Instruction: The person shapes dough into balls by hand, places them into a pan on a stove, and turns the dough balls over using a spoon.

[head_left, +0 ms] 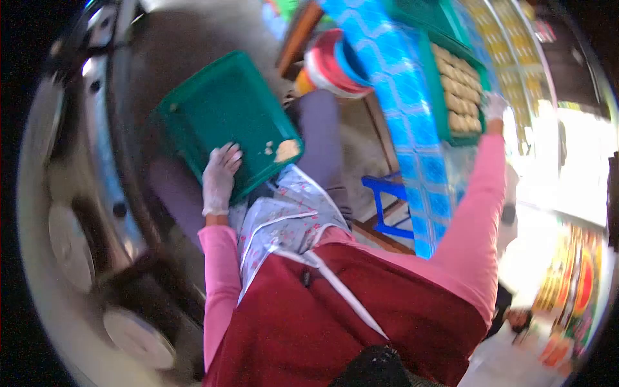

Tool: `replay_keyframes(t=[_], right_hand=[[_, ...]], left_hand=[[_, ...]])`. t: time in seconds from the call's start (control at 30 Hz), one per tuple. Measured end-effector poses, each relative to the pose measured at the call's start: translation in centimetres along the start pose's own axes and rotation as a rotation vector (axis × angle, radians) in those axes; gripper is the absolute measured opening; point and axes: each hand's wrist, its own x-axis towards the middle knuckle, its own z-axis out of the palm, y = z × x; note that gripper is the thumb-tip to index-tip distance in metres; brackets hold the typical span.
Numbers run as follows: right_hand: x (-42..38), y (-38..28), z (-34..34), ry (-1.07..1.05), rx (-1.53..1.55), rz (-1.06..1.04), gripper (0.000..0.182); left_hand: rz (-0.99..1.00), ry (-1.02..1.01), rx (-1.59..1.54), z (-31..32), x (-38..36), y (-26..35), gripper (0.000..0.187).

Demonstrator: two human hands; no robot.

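Observation:
A green tray (225, 109) lies across my lap, with a lump of pale dough (287, 151) and small crumbs near its right corner. My left hand (222, 175), in a thin clear glove, rests on the tray's near left edge, its fingers bent over the inside; what they hold, if anything, is hidden. At the right, my gloved right hand (495, 107) is stretched out beside a second green tray (465, 140) filled with rows of pale dough pieces (459, 90). Blur hides the fingers of that hand.
A table with a blue patterned cover (412, 145) runs along the right. Beneath it are stacked red, white and blue tubs (332, 64) and a blue plastic stool (387, 206). Metal machinery with round discs (138, 337) stands at the left. Colourful packaging (574, 284) is at the far right.

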Motion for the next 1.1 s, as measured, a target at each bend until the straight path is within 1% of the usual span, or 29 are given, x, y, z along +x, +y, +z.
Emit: replay_keyframes(t=[0.03, 0.07, 0.1, 0.13, 0.17, 0.2, 0.23, 0.27, 0.3, 0.37, 0.43, 0.47, 0.5, 0.57, 0.63, 0.67, 0.77, 0.87, 0.9, 0.93, 1.0, 1.03, 1.07, 1.1], right_hand=[[2.8, 3.5, 7.1, 0.107, 0.782, 0.448, 0.023], [3.5, -0.6, -0.7, 0.206, 0.577, 0.604, 0.021], [5.8, -2.4, -4.0, 0.470, 0.674, 0.495, 0.027], [6.9, -6.4, -11.6, 0.499, 0.535, 0.470, 0.037], [8.2, -10.4, -17.5, 0.578, 0.681, 0.390, 0.041], [9.1, -14.8, -22.6, 0.674, 0.986, 0.193, 0.033], [8.5, -20.4, -30.0, 0.573, 1.051, -0.004, 0.031], [7.4, -25.4, -35.7, 0.470, 1.098, -0.191, 0.030], [7.2, -29.4, -37.4, 0.400, 1.185, -0.417, 0.029], [6.8, -37.3, -40.6, 0.129, 1.383, -0.859, 0.026], [5.7, -47.6, -39.6, -0.194, 1.490, -1.017, 0.023], [6.3, -53.6, -36.8, 0.121, 1.207, -1.204, 0.025], [6.1, -59.8, -34.7, 0.358, 1.164, -1.264, 0.026], [5.0, -68.2, -35.1, 0.369, 0.956, -1.146, 0.023], [4.6, -73.4, -35.3, 0.468, 1.033, -1.058, 0.020], [4.5, -75.3, -35.6, 0.509, 1.076, -1.005, 0.019], [4.9, -77.8, -35.3, 0.454, 0.884, -1.018, 0.013], [5.1, -76.7, -33.7, 0.293, 1.035, -1.023, 0.008], [5.5, -76.2, -33.4, 0.246, 1.086, -1.021, 0.009], [4.6, -74.4, -33.0, 0.271, 1.229, -0.971, 0.017], [2.0, -70.0, -31.5, 0.075, 1.324, -0.773, 0.023], [0.8, -68.2, -29.6, 0.061, 1.189, -0.819, 0.024], [-1.6, -67.0, -28.0, -0.066, 1.226, -0.679, 0.023], [-4.4, -67.0, -25.8, -0.106, 1.417, -0.548, 0.022]], left_hand=[[-0.010, 0.032, -0.014, 0.4, -0.1, 0.3, 0.045], [0.097, 0.039, 0.206, 1.2, -0.7, 0.5, 0.043], [0.007, 0.114, 0.025, 0.7, -0.1, 0.1, 0.041], [-0.021, 0.085, -0.057, -0.2, 0.5, -0.3, 0.042], [0.025, 0.101, -0.041, 0.1, 0.1, -0.3, 0.041], [0.045, 0.119, -0.040, -0.5, 0.6, -1.0, 0.038], [0.055, 0.159, 0.020, -0.2, 0.5, -1.1, 0.035], [0.039, 0.167, 0.015, -0.6, 0.8, -1.4, 0.034], [0.023, 0.167, 0.010, -0.8, 1.2, -1.6, 0.033], [0.011, 0.206, 0.008, -0.4, 1.2, -1.6, 0.031], [-0.001, 0.238, -0.011, 0.3, 0.9, -1.4, 0.029], [-0.001, 0.254, -0.024, 0.8, 0.7, -1.2, 0.029], [-0.002, 0.273, -0.039, 0.8, 0.6, -0.9, 0.029], [-0.011, 0.238, -0.030, 0.1, 1.0, -1.5, 0.035], [0.010, 0.199, -0.004, 0.0, 0.5, -1.5, 0.036], [0.020, 0.211, 0.023, 0.1, 0.3, -1.4, 0.037], [0.042, 0.214, 0.038, 0.0, 0.2, -1.4, 0.035], [0.057, 0.207, 0.046, 0.4, -0.4, -1.3, 0.033], [0.140, 0.209, 0.062, 0.6, -0.7, -1.1, 0.032], [0.223, 0.208, 0.078, 1.1, -1.3, -0.5, 0.031], [0.350, 0.229, 0.107, 2.4, -3.2, 1.4, 0.029], [0.489, 0.229, 0.196, 3.0, -4.7, 3.2, 0.028], [0.535, 0.281, 0.110, 2.8, -4.6, 3.5, 0.027], [0.581, 0.334, 0.028, 2.5, -4.1, 3.6, 0.027]])
